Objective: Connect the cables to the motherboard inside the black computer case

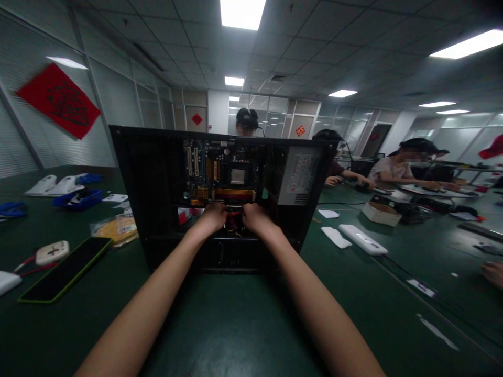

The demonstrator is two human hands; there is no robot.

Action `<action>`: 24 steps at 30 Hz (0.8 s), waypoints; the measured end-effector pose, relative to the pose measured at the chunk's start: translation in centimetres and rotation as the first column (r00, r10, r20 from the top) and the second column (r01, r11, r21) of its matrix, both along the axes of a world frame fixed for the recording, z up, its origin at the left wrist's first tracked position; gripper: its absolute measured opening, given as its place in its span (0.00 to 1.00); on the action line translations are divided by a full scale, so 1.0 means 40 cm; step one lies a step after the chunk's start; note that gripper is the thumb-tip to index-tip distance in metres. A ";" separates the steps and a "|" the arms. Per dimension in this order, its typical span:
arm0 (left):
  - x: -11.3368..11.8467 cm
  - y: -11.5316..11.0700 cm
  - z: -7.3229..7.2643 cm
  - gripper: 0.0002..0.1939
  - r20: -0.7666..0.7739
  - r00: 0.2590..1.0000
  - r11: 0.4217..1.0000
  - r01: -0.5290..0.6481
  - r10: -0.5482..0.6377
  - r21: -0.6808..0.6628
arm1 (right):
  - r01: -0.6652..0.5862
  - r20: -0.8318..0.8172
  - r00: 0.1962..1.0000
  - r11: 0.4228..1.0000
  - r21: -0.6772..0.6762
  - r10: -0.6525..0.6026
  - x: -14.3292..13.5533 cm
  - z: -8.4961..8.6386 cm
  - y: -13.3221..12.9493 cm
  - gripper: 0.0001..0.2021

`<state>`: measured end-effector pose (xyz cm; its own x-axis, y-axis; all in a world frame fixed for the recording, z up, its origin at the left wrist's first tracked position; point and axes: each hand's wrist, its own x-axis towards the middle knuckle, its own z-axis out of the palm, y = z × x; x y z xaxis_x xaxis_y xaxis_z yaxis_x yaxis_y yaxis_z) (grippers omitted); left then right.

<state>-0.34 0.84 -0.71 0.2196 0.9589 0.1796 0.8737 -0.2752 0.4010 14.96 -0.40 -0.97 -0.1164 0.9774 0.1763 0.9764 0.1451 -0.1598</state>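
Observation:
A black computer case [157, 256] stands on its side in front of me, its open face toward me. Inside it is a motherboard [220, 170] with a bare square processor socket area and orange and yellow slots along its lower edge. A silver power supply [301, 175] fills the right side. My left hand [214, 215] and my right hand [255, 217] are both closed, reaching in just below the board. Thin red and dark cables [232, 224] run between my fingers; their ends are hidden behind the hands.
On the left lie a phone with a green edge [66, 269], a white round-cornered device [52, 253], a yellow packet [116, 229] and a blue tray [78, 199]. To the right are a white power bank [362, 240] and an open carton [381, 213]. Other people sit beyond.

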 end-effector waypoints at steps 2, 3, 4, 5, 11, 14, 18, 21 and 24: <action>0.002 0.010 -0.006 0.15 -0.013 1.000 1.000 -0.015 0.016 0.020 | -0.001 -0.004 1.000 1.000 -0.002 0.001 0.001 -0.001 0.002 0.15; 0.003 0.014 -0.008 0.15 -0.021 1.000 0.999 -0.020 0.021 0.029 | -0.002 -0.009 1.000 1.000 -0.005 0.002 0.001 -0.002 0.003 0.15; 0.005 0.016 -0.009 0.15 -0.030 0.999 0.999 -0.024 0.025 0.042 | -0.001 -0.013 1.000 1.000 -0.009 0.001 0.002 -0.003 0.004 0.15; 0.006 0.018 -0.009 0.14 -0.038 0.999 0.998 -0.027 0.029 0.056 | 0.002 -0.018 1.000 1.000 -0.014 -0.003 0.002 -0.003 0.004 0.15; 0.005 0.024 -0.010 0.13 -0.056 0.995 0.992 -0.075 0.081 0.100 | 0.021 -0.023 0.999 1.000 -0.021 -0.022 0.000 -0.002 0.003 0.15; 0.002 0.028 -0.014 0.12 -0.046 0.996 0.991 -0.065 0.071 0.117 | 0.021 -0.015 1.000 1.000 -0.006 -0.021 0.000 -0.001 0.000 0.15; 0.006 0.023 -0.010 0.12 -0.083 0.994 0.990 -0.065 0.076 0.128 | 0.020 -0.002 1.000 1.000 0.018 -0.019 -0.001 -0.001 -0.003 0.14; 0.011 0.013 -0.002 0.12 -0.100 0.991 0.990 -0.081 0.093 0.117 | 0.025 -0.005 1.000 1.000 0.018 -0.025 -0.002 -0.002 -0.004 0.14; 0.015 0.005 0.006 0.12 -0.120 0.987 0.989 -0.098 0.111 0.113 | 0.034 -0.006 0.999 0.999 0.002 -0.034 -0.004 -0.001 -0.005 0.15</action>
<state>0.25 1.03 -0.47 0.1461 0.9548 0.2589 0.9415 -0.2146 0.2599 14.82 -0.58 -1.03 -0.0825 0.9804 0.1787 0.9799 0.1125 -0.1649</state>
